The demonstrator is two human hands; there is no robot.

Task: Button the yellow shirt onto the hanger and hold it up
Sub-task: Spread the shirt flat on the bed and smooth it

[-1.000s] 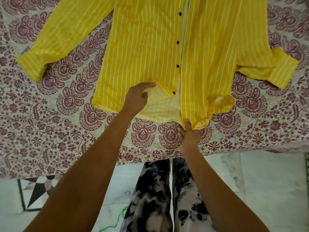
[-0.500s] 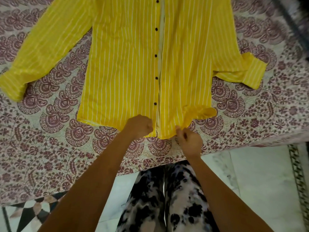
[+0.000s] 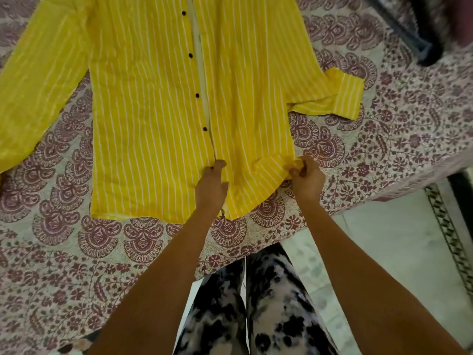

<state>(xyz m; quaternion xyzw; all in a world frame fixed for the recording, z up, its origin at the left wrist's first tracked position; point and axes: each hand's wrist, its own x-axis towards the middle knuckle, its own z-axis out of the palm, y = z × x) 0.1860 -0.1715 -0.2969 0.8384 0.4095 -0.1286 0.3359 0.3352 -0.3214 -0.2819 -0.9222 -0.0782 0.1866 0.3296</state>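
- Yellow shirt (image 3: 143,111) lies front-up and spread flat on the bed (image 3: 64,239), its hem toward me and its upper part running off the far edge of my view.
- My left hand (image 3: 211,187) lies on the low end of the button strip and hides that part. The fingers reach away from me, but I cannot tell whether they nip cloth underneath.
- My right hand (image 3: 307,180) is clenched on the shirt's near right corner and pinches a fold of hem that is turned up there.
- Both forearms (image 3: 179,265) cross the near edge of the bed and cover part of the hem.
- Small dark round buttons (image 3: 190,55) run down the middle, beside a pale inner strip (image 3: 198,60).
- Thin white stripes run lengthwise on the soft, lightly rippled cloth.
- The left sleeve (image 3: 38,80) stretches out to the left. The right sleeve is bent back against the body, and its cuff (image 3: 346,94) shows crosswise stripes.
- The bedspread is pale with a dense maroon print of fans and flowers, and it looks quilted.
- Near right is a pale stone floor (image 3: 384,252) with a dark patterned border (image 3: 453,234).
- My legs, in mottled black and white trousers (image 3: 276,316), stand against the bed.
- A dark blurred shape (image 3: 432,34) sits at the far right. I cannot make out what it is.
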